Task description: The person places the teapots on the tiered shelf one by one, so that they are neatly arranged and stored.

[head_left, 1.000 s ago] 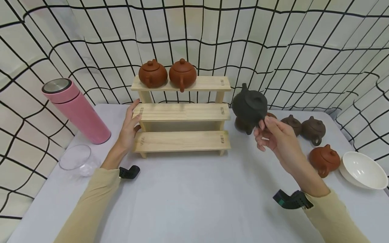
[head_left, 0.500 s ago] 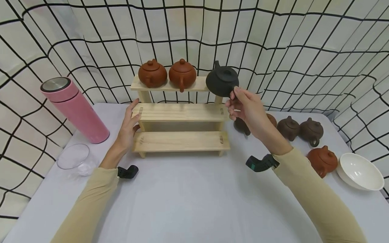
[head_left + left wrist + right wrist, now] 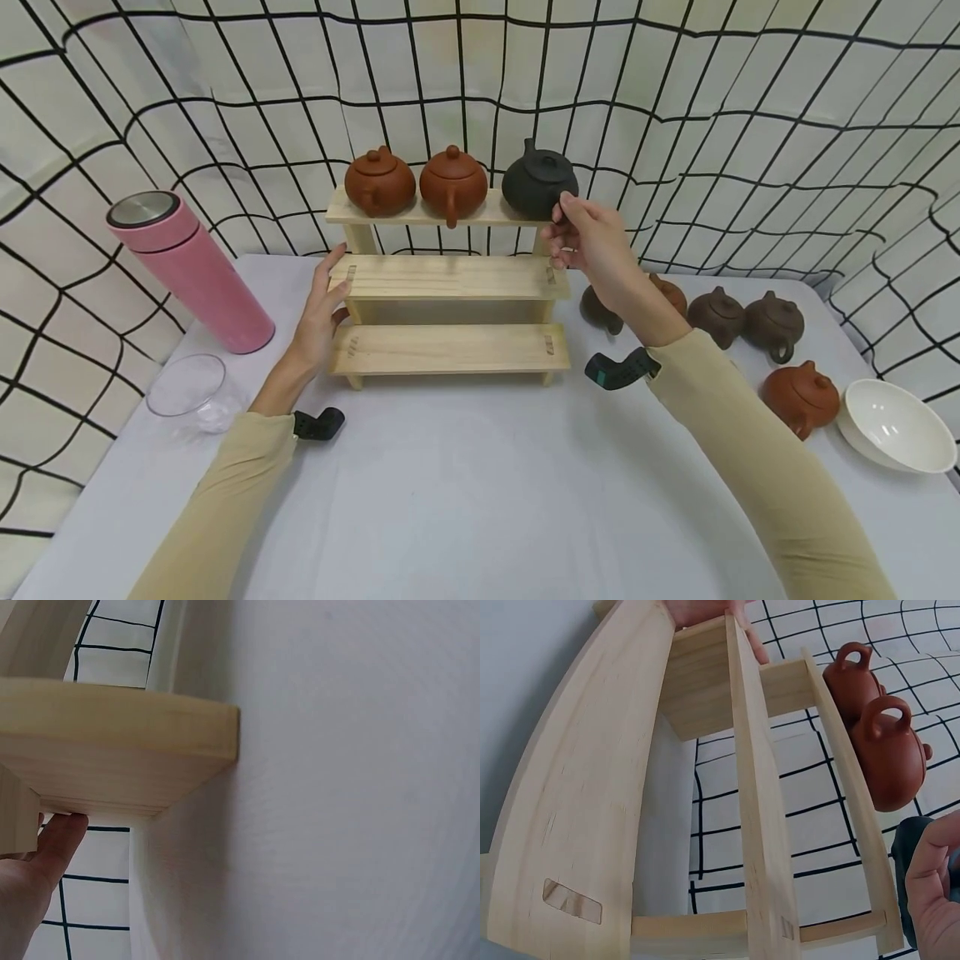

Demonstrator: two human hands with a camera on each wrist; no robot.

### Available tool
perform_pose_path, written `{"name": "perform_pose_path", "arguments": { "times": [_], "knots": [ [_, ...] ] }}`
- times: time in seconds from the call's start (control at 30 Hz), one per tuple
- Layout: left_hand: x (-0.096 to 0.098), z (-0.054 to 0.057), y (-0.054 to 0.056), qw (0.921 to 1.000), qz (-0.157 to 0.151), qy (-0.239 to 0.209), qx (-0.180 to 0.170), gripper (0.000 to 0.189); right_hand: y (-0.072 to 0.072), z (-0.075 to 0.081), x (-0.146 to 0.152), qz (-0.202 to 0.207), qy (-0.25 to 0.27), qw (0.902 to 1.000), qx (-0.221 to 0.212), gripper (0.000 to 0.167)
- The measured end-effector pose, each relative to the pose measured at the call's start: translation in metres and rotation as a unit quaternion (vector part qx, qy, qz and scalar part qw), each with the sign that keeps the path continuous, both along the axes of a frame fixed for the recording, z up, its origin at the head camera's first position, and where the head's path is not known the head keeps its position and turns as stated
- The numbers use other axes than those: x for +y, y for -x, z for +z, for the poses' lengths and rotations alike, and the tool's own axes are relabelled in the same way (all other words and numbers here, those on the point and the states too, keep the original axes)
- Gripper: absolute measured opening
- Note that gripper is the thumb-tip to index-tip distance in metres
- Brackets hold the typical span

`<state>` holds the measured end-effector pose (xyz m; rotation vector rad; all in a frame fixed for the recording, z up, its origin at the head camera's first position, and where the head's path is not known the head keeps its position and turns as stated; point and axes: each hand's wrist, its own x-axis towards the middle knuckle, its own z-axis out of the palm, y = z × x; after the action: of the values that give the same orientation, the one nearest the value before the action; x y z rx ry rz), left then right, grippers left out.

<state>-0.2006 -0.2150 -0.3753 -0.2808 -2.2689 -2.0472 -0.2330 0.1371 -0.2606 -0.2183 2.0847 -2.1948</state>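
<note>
A three-tier wooden stand [image 3: 450, 277] stands in the middle of the table. My left hand [image 3: 315, 321] grips the left end of its middle board; in the left wrist view its fingers [image 3: 64, 838] touch the wood from below. With my right hand [image 3: 596, 246] I pinch the handle of a black teapot [image 3: 538, 183] at the right end of the top board. The teapot is upright, its spout pointing back; the hand covers its handle. To its left on that board sit two red-brown teapots [image 3: 380, 182], [image 3: 453, 183], also in the right wrist view.
Right of the stand are dark brown teapots [image 3: 772, 323], a red-brown teapot [image 3: 801, 396] and a white bowl [image 3: 897, 427]. Another two teapots are partly behind the right forearm. A pink thermos [image 3: 198, 279] and a clear glass bowl [image 3: 187, 392] stand left. Black netting [image 3: 495, 75] encloses the table.
My right hand has carried the black teapot left and up from beside the stand, then lowered it to the top board's right end. My left hand stays where it was.
</note>
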Motion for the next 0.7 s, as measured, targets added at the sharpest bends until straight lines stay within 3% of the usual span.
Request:
{"name": "perform_pose_path", "arguments": {
  "times": [0.33,0.7],
  "knots": [
    [-0.0002,-0.0001,0.0011,0.9999,-0.006,-0.012,0.001,0.066,0.0067,0.0006,-0.004,-0.008,-0.013,0.9997,-0.017,0.033],
    [0.0002,-0.0001,0.0004,0.9999,-0.004,-0.012,-0.002,0.066,0.0068,0.0009,-0.01,0.024,-0.023,0.9994,-0.006,0.036]
  ]
}}
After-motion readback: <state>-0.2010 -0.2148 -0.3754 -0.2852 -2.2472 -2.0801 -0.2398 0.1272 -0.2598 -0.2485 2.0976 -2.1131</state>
